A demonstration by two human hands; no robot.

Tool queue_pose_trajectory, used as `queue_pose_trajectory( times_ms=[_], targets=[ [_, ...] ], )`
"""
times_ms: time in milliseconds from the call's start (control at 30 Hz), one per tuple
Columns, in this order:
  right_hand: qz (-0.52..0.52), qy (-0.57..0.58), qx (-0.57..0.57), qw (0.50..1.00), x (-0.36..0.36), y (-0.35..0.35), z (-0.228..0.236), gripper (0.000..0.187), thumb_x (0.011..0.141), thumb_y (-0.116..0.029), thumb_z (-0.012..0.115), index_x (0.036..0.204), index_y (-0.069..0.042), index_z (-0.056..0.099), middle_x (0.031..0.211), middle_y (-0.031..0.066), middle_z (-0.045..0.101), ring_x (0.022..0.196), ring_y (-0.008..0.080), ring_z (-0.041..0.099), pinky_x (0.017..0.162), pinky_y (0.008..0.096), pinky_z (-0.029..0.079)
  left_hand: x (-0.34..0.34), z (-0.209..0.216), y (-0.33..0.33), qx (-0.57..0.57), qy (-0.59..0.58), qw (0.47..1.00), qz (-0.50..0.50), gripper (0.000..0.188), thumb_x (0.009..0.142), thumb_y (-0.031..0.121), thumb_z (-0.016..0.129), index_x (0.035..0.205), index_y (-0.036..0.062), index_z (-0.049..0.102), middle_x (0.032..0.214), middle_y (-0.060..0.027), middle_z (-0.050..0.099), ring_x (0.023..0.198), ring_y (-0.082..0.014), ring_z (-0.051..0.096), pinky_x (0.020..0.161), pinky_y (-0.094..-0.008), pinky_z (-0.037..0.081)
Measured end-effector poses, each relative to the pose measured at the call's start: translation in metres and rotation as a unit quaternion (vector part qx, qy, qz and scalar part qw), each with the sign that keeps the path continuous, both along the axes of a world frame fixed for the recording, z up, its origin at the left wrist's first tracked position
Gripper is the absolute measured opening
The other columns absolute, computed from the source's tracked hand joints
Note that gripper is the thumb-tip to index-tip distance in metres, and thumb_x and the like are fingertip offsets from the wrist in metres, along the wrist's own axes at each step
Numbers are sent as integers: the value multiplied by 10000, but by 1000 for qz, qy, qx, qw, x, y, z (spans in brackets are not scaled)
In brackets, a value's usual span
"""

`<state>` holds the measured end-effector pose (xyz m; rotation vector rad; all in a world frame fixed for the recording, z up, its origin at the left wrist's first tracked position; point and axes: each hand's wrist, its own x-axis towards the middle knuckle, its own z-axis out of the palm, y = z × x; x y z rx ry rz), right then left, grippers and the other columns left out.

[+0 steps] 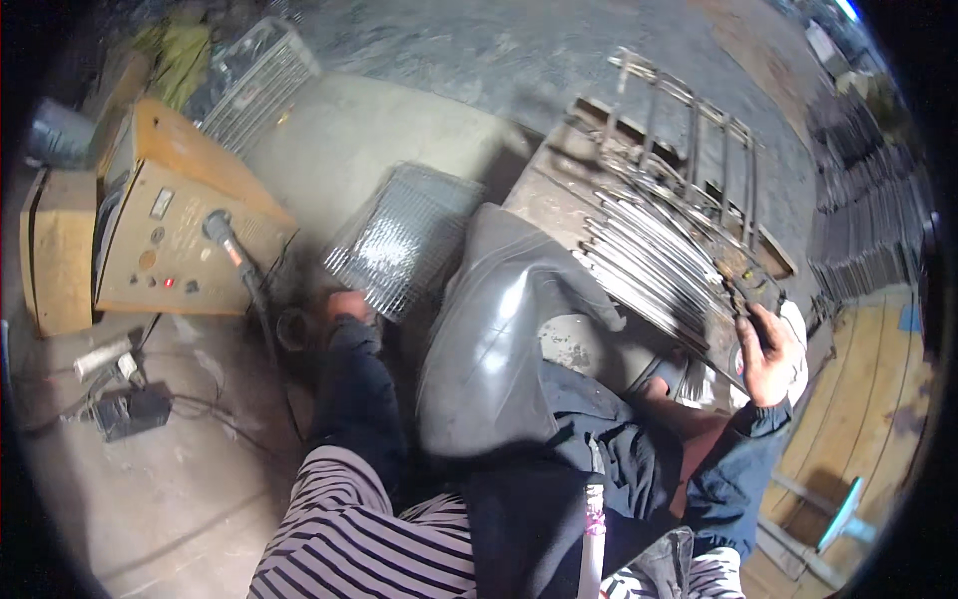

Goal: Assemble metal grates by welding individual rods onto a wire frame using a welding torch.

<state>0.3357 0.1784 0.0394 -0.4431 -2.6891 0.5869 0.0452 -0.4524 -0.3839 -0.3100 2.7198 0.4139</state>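
Observation:
At the near left corner of a shiny wire mesh panel (409, 235), my left hand (347, 304) is closed on the edge, its fingertips partly hidden. The panel looks like several grids lying over each other. Over on the right, my right hand (768, 354) wraps round a dark, worn clamp-like tool (750, 285). White cloth (795, 324) shows behind that hand. Just left of the tool lies a bundle of thin metal rods (644, 260). A smooth grey sheet (489, 339) drapes over my lap between my arms.
An orange-brown power unit (180, 235) stands at left, with a thick cable (261, 299) plugged into its front. Beyond the rods rises a welded bar frame (689, 140). Dark panels (868, 200) are stacked at far right, near wooden planks (848, 379). A wire rack (264, 85) leans at back left.

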Motion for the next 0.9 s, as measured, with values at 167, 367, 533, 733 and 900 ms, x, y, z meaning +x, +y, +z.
queue_pose_trajectory(
  times_ms=[167,367,533,733,900],
  targets=[
    [59,52,-14,997,-9,-9,-4,220,848,-82,755,1038,19,706,920,207,715,834,359,710,747,381,555,-23,67,-33,-260,-41,905,-334,196,831,295,689,858,114,762,943,-172,743,837,-332,731,670,-485,569],
    [103,95,-35,989,-14,-15,14,203,847,-60,742,1033,13,709,849,192,700,755,333,705,677,370,548,-31,209,15,153,360,901,190,383,956,272,637,893,-100,702,812,-206,736,674,-250,692,650,-422,544],
    [149,85,-35,985,-33,-7,26,342,842,-80,741,1165,3,663,859,180,641,757,344,648,689,396,520,-44,388,69,125,587,787,139,464,990,341,629,1054,-116,674,1019,-258,718,899,-342,679,854,-437,510],
    [159,135,-29,977,-70,20,16,857,775,-179,849,1494,-5,416,1477,232,499,1386,355,476,1141,395,387,-33,505,273,565,373,736,1,276,995,202,629,1105,-45,683,1011,-155,731,781,-188,710,674,-324,583],
    [125,160,-111,973,-82,37,6,817,780,-217,860,1460,9,467,1443,252,527,1361,340,508,1118,403,416,-68,464,374,690,130,705,-97,232,982,219,659,1061,2,682,943,-118,722,839,-187,704,732,-317,569]
  ],
)
